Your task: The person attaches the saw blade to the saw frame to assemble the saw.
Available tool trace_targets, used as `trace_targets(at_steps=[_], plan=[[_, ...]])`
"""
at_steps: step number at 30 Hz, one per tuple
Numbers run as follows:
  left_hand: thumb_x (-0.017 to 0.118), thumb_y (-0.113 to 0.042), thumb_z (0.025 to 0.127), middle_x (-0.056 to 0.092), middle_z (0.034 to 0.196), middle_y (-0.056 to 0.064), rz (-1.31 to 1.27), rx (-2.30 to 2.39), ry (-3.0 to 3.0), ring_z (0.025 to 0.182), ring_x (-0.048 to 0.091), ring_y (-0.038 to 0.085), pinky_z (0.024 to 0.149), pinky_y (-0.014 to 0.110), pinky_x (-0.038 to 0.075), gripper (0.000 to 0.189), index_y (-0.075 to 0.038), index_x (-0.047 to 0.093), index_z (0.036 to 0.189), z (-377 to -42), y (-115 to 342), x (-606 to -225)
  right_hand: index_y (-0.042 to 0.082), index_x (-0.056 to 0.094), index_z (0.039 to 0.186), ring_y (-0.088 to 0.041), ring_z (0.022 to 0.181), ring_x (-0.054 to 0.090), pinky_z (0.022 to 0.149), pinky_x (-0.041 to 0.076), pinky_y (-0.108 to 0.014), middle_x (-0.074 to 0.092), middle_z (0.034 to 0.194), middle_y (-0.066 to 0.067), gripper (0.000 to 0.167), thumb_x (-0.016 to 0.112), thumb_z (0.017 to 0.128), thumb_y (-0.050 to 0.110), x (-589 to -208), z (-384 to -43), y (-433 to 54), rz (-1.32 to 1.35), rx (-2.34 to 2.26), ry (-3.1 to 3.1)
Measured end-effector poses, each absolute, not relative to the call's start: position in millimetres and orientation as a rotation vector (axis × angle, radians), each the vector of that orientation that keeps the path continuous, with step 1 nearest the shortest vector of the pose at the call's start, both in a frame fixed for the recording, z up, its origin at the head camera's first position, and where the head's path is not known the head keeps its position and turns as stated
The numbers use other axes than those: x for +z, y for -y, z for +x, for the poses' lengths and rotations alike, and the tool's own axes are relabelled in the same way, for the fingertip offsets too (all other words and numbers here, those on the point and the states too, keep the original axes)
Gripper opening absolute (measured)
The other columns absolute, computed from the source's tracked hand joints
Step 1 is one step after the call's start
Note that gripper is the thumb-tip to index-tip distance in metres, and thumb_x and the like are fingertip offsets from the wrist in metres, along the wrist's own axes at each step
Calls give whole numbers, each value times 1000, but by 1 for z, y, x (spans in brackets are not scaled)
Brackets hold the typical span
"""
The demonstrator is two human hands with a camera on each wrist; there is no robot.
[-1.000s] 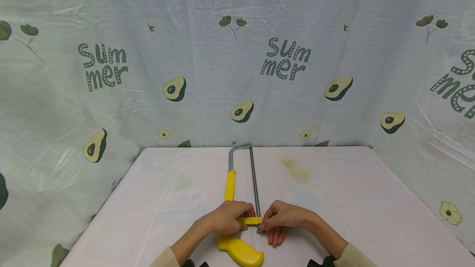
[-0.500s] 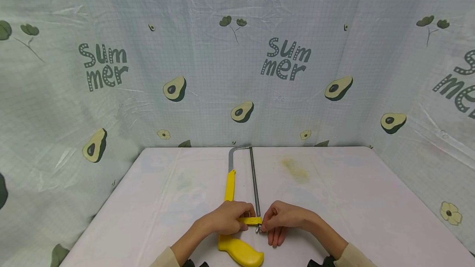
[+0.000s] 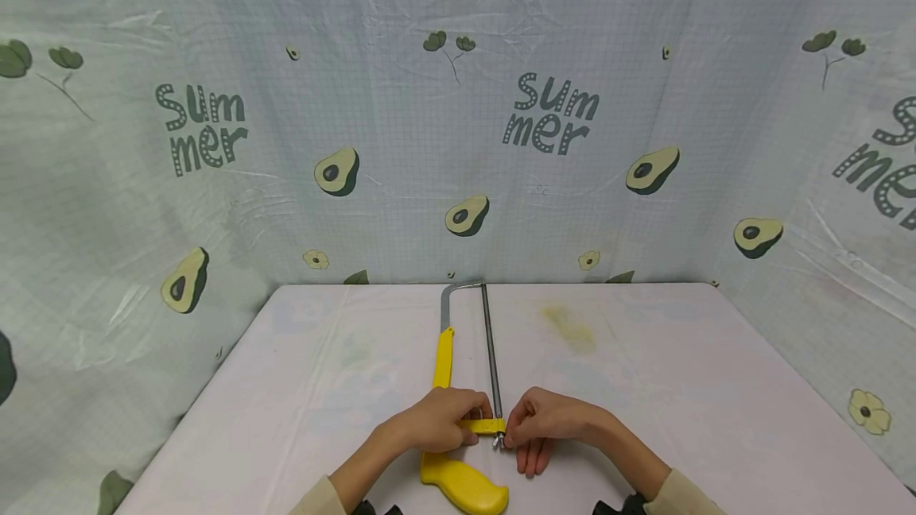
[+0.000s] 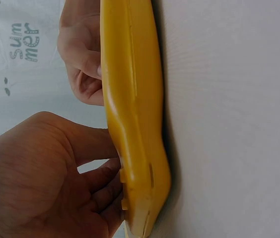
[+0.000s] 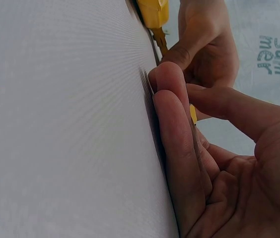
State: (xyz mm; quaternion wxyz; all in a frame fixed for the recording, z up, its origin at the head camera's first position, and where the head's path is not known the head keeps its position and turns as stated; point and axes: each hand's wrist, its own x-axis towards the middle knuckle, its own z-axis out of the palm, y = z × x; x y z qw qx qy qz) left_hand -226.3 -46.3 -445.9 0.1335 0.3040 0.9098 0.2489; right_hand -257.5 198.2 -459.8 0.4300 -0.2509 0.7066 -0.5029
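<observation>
A hacksaw [image 3: 465,485] with a yellow handle lies on the table, its grey frame tip pointing away from me. My left hand [image 3: 442,418] reaches over the frame, thumb and fingers gripping the saw around the yellow crosspiece [image 3: 483,426]. At the near end of the blade side [image 3: 490,352] sits a small metal wing nut [image 3: 498,443]. Thumb and forefinger of my right hand [image 3: 554,417] pinch at its right side; the exact contact is hidden. In the left wrist view, the yellow handle [image 4: 136,94] covers part of both hands.
A pale cloth covers the table [image 3: 644,388], with a yellowish stain [image 3: 570,329] beyond the right hand. Behind and at the sides hangs a sheet [image 3: 401,118] printed with avocados and lettering.
The wing nut beside my right fingertips shows more of its wings than a second ago. My right fingertips have shifted slightly to the right; the left hand and saw stay put.
</observation>
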Motion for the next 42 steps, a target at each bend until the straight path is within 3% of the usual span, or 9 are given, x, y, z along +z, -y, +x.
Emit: trace_targets(at_steps=[42], plan=[[76, -13, 91, 65, 95, -13, 897, 729, -2638, 83, 53, 2, 82, 23, 50, 23, -22, 66, 110, -229, 47, -446, 1, 69, 97, -7, 57, 71, 55, 57, -21, 74, 70, -2, 13, 68, 96, 14, -461, -259, -199, -629, -1266, -1750]])
